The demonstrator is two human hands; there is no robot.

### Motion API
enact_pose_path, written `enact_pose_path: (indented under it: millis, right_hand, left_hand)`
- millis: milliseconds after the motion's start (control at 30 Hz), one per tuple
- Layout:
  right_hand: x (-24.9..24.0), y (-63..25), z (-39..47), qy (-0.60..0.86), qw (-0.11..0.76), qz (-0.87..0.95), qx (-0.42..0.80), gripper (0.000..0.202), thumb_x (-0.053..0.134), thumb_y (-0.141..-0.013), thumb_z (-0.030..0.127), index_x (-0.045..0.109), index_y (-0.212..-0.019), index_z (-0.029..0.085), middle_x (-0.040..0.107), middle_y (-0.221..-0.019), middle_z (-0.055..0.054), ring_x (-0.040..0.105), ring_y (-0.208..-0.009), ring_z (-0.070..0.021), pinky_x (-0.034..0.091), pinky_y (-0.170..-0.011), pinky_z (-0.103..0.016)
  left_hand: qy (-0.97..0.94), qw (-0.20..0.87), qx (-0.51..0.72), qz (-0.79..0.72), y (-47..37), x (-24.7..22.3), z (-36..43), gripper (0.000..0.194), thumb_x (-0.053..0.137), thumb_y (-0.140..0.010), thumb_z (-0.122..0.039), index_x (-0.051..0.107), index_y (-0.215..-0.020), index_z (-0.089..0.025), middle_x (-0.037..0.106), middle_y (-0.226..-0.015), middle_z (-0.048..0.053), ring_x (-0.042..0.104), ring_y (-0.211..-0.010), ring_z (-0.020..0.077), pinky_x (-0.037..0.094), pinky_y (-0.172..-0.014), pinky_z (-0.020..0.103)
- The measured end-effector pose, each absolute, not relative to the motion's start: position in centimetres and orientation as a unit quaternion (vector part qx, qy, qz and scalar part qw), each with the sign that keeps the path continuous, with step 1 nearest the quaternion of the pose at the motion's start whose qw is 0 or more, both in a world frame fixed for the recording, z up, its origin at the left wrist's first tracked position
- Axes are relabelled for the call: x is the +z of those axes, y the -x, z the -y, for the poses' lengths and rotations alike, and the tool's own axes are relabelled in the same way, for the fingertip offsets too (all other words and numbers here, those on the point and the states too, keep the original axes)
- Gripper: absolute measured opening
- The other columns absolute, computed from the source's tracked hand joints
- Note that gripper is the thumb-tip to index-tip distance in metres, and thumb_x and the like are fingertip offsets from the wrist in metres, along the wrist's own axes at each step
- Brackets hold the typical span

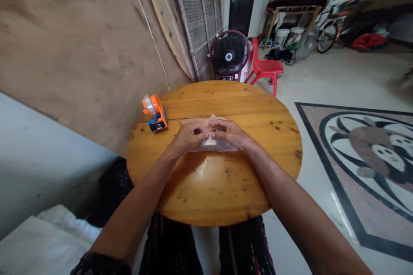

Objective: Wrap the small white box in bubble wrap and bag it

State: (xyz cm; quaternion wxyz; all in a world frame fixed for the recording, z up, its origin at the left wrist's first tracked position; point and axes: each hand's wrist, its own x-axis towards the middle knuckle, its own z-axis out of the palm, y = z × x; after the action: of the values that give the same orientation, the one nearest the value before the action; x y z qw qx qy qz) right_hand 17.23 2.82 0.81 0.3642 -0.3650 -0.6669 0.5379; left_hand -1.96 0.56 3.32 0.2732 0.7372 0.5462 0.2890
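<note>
Both hands at work over the middle of the wooden tabletop (206,193), forearms coming in from either side. Left hand (189,138) narrow, thumb and forefinger drawn together on the clear plastic (219,147); right hand (232,134) mirrors it, fingers curled, tips close beside the left's. Grip reads as a pinch on both sides; cannot tell whether either also has hold of the small pale piece (211,141) showing just below the fingertips. That piece seems to lie on or under the plastic; too small and glossy to say which, or what it is. Plastic lies crumpled and fairly flat beneath the hands, one edge running out toward the person, another poking up past the fingers on the far side. Progress, judged from the lie of things: the plastic is out, placed centrally and in the fingers, so the handling is under way; the loose edges and the pinch at the middle suggest it is unfinished. No closed seam or finished bundle to be made out, though the fingers cover much of the middle. Tape dispenser (156,114), orange and blue with a roll mounted, stands well apart toward the far left edge, no hand on it. No strip of tape discernible on the plastic; clear tape would be hard to spot here, so left open.
</note>
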Motion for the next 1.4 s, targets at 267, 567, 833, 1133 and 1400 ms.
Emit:
enact_pose_path:
  millis: [267,567,833,1133,1400]
  right_hand:
    - [0.0,-16.4,-2.7,0.373,0.399,0.66,0.516,0.029,0.07,-0.071,0.035,0.069,-0.095,0.018,0.067,-0.095,-0.006,0.064,-0.088,-0.0213,0.048,-0.086,-0.04]
    - [-0.4,-16.4,-2.9,0.395,0.368,0.711,0.45,0.067,0.058,-0.076,0.026,0.045,-0.141,0.021,0.064,-0.082,-0.003,0.054,-0.066,-0.0158,0.048,-0.073,-0.035]
    - [-0.4,-16.3,-2.9,0.413,0.356,0.724,0.422,0.071,0.054,-0.076,0.021,0.039,-0.145,0.024,0.065,-0.116,-0.007,0.059,-0.088,-0.0186,0.047,-0.089,-0.037]
    - [0.3,-16.2,-2.6,0.416,0.362,0.725,0.412,0.074,0.055,-0.072,0.016,0.039,-0.145,0.021,0.047,-0.144,-0.009,0.05,-0.125,-0.0255,0.036,-0.108,-0.043]
    - [0.1,-16.0,-2.9,0.409,0.367,0.733,0.401,0.075,0.055,-0.073,0.016,0.037,-0.146,0.018,0.041,-0.149,-0.01,0.042,-0.135,-0.0253,0.031,-0.113,-0.043]
  left_hand:
    - [-0.738,0.292,0.291,-0.534,2.4,2.9,-0.9,0.02,0.057,-0.073,-0.035,0.061,-0.071,-0.016,0.058,-0.066,-0.001,0.05,-0.063,0.0129,0.037,-0.057,0.023]
    - [-0.746,0.228,0.272,-0.563,3.9,3.3,-0.1,0.023,0.056,-0.075,-0.039,0.055,-0.067,-0.017,0.05,-0.061,-0.003,0.043,-0.058,0.0113,0.031,-0.052,0.022]
    - [-0.682,0.246,0.262,-0.637,5.3,4.6,2.4,0.032,0.061,-0.071,-0.048,0.054,-0.063,-0.017,0.049,-0.058,-0.002,0.043,-0.055,0.012,0.03,-0.051,0.024]
    - [-0.505,0.419,0.215,-0.723,5.2,5.7,2.8,0.041,0.079,-0.059,-0.05,0.053,-0.064,-0.017,0.048,-0.052,-0.004,0.045,-0.048,0.0096,0.036,-0.046,0.021]
    - [-0.401,0.51,0.23,-0.725,4.0,5.9,2.1,0.038,0.076,-0.069,-0.042,0.059,-0.093,-0.017,0.067,-0.071,0.002,0.062,-0.061,0.0154,0.054,-0.057,0.029]
